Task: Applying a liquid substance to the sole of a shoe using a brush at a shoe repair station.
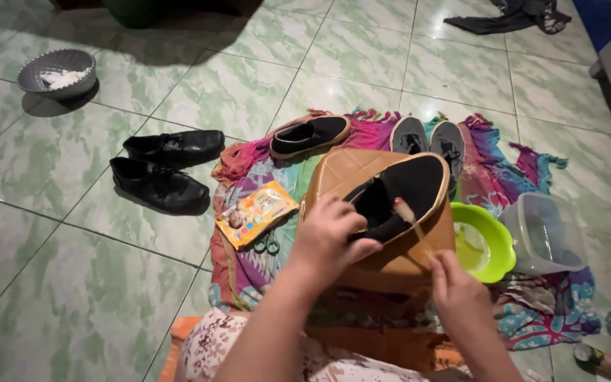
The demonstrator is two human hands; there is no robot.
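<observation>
Two hands on one black shoe (pixel 397 194)
Left hand (pixel 328 237) grips its edge; right hand (pixel 457 290) pinches a small brush (pixel 408 216); green bowl (pixel 486 240) just beside.

Black leather shoes (pixel 167 170); perhaps powder-filled bowl (pixel 58 72)

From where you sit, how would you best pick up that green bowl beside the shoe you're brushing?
Pinch the green bowl by its rim on the near side, coming from above. It sits upright and open, with the clear tub on its far right and the brown stool crowding its left.
</observation>
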